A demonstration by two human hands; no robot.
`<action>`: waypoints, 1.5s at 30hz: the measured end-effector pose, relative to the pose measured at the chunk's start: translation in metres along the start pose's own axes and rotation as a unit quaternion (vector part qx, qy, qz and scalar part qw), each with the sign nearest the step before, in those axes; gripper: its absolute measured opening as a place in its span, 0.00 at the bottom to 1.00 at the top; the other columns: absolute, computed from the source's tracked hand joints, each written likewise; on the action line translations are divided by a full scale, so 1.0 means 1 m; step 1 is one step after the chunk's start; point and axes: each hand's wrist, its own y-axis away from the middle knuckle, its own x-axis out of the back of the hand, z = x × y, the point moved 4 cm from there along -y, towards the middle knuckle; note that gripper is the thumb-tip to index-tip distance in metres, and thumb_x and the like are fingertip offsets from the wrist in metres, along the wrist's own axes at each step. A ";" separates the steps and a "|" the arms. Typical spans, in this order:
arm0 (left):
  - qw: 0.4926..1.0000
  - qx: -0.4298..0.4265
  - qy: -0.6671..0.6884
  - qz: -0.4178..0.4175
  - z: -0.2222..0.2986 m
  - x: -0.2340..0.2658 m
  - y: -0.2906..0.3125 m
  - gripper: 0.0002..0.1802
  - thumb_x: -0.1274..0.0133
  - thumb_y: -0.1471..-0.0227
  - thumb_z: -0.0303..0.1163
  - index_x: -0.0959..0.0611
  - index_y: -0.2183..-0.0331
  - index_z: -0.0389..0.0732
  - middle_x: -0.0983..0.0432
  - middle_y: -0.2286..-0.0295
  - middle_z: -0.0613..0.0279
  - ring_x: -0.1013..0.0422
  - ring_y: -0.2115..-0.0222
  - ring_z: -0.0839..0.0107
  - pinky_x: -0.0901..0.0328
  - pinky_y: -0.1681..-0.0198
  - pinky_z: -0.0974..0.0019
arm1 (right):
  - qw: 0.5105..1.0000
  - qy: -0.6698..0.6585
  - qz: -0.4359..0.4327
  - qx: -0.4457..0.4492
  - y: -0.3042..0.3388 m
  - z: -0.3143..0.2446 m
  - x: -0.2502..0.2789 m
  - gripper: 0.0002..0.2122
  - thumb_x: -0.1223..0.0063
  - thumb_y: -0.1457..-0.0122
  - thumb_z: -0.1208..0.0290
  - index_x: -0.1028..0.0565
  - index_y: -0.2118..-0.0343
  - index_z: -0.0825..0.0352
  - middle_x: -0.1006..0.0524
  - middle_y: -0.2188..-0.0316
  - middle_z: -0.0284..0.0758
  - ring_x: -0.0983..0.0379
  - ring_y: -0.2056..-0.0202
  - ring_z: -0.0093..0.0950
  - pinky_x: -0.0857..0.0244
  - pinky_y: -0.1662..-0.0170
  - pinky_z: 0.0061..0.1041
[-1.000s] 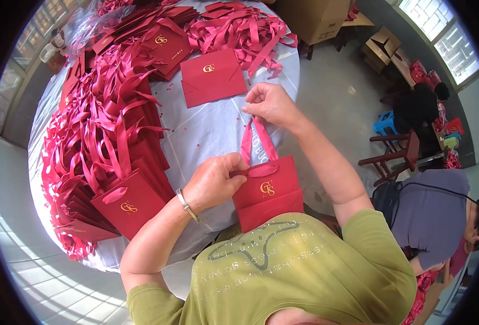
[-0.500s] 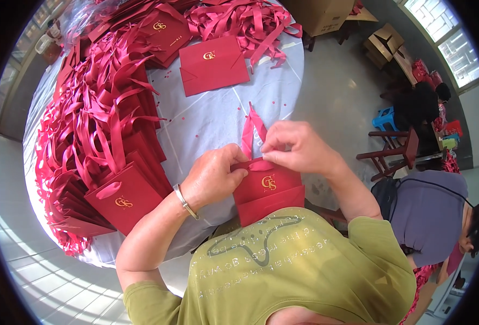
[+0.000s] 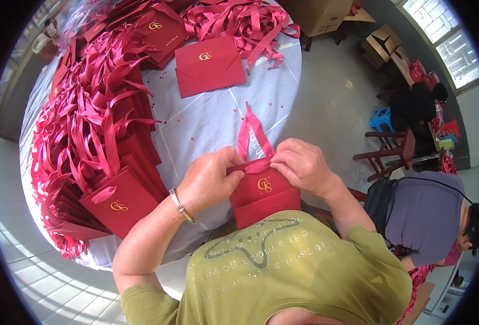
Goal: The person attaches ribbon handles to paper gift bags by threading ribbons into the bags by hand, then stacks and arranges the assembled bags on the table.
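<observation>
OK, head view. Red paper bag [image 3: 269,199] sits at centre of frame, just above my chest, top edge away from me. My left hand [image 3: 209,177] has its top left corner pinched between thumb and fingers; silver bracelet [image 3: 180,206] on that wrist. My right hand [image 3: 303,168] is closed at the top right, fingertips pinching the right end of the short ribbon band [image 3: 257,166] that crosses the bag's front near the top edge. Can't tell if paper is in that pinch too. Long ribbon loop [image 3: 258,132] stands out past the top edge, peaked, between my hands, lying over the pale tablecloth [image 3: 177,160].

Upper centre: a flat red bag [image 3: 209,70] on the cloth, gold emblem up, well apart from my hands. Above it, a heap of loose ribbons [image 3: 237,24]. Left side: long dense row of ribboned bags [image 3: 112,203], front one tilted, emblem showing. Small red dots scattered on the cloth.

Right edge: co-worker in a purple top [image 3: 426,222]. Above them, dark wooden chair [image 3: 402,149] and blue stool [image 3: 381,120]. Top: cardboard box [image 3: 318,16].
</observation>
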 end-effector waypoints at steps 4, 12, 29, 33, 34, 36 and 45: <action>1.000 0.007 -0.009 0.008 0.003 -0.001 -0.001 0.10 0.40 0.52 0.26 0.20 0.65 0.32 0.18 0.72 0.48 0.20 0.71 0.61 0.29 0.67 0.63 | 0.999 -0.031 -0.033 0.002 -0.003 0.003 0.001 0.08 0.37 0.51 0.77 0.27 0.72 0.65 0.26 0.70 0.34 0.26 0.69 0.35 0.30 0.67 0.32; 1.000 -0.005 -0.011 0.026 0.000 0.001 0.002 0.10 0.40 0.52 0.26 0.20 0.66 0.33 0.18 0.73 0.48 0.21 0.72 0.60 0.29 0.68 0.62 | 0.993 -0.106 -0.042 -0.045 -0.017 -0.002 0.001 0.05 0.38 0.49 0.78 0.25 0.71 0.67 0.26 0.70 0.36 0.26 0.70 0.36 0.31 0.67 0.31; 0.999 -0.035 0.015 0.034 0.012 0.003 0.004 0.09 0.40 0.51 0.23 0.21 0.65 0.33 0.21 0.77 0.58 0.27 0.76 0.74 0.32 0.70 0.67 | 0.916 -0.219 -0.185 -0.280 -0.067 0.022 -0.049 0.14 0.38 0.52 0.63 0.20 0.76 0.73 0.22 0.82 0.46 0.24 0.77 0.29 0.32 0.71 0.29; 0.999 -0.033 0.019 0.026 0.008 0.001 0.001 0.08 0.41 0.49 0.23 0.21 0.65 0.32 0.21 0.78 0.60 0.29 0.76 0.80 0.33 0.71 0.69 | 0.906 -0.263 -0.106 -0.315 -0.065 0.024 -0.034 0.14 0.37 0.47 0.64 0.20 0.76 0.73 0.22 0.82 0.37 0.27 0.77 0.21 0.32 0.71 0.25; 0.999 -0.015 0.019 0.030 0.005 0.003 0.003 0.08 0.41 0.49 0.23 0.21 0.65 0.31 0.21 0.78 0.60 0.29 0.76 0.80 0.33 0.72 0.69 | 0.889 -0.312 -0.059 -0.330 -0.066 0.023 -0.025 0.13 0.37 0.45 0.65 0.20 0.75 0.73 0.22 0.81 0.34 0.28 0.77 0.18 0.33 0.72 0.23; 0.999 -0.001 0.020 0.039 0.004 0.005 0.003 0.08 0.41 0.49 0.24 0.21 0.66 0.31 0.22 0.78 0.60 0.29 0.76 0.81 0.33 0.73 0.69 | 0.898 -0.279 -0.006 -0.340 -0.056 0.030 -0.002 0.09 0.39 0.41 0.68 0.20 0.70 0.70 0.22 0.76 0.27 0.30 0.72 0.14 0.34 0.68 0.18; 0.960 0.120 0.245 0.067 0.001 0.008 -0.004 0.06 0.46 0.40 0.24 0.23 0.62 0.32 0.24 0.78 0.68 0.34 0.81 0.84 0.39 0.79 0.76 | 0.661 -0.602 0.147 -0.424 0.077 0.014 -0.011 0.23 0.44 0.37 0.61 0.30 0.45 0.72 0.23 0.53 0.38 0.26 0.53 0.25 0.33 0.47 0.27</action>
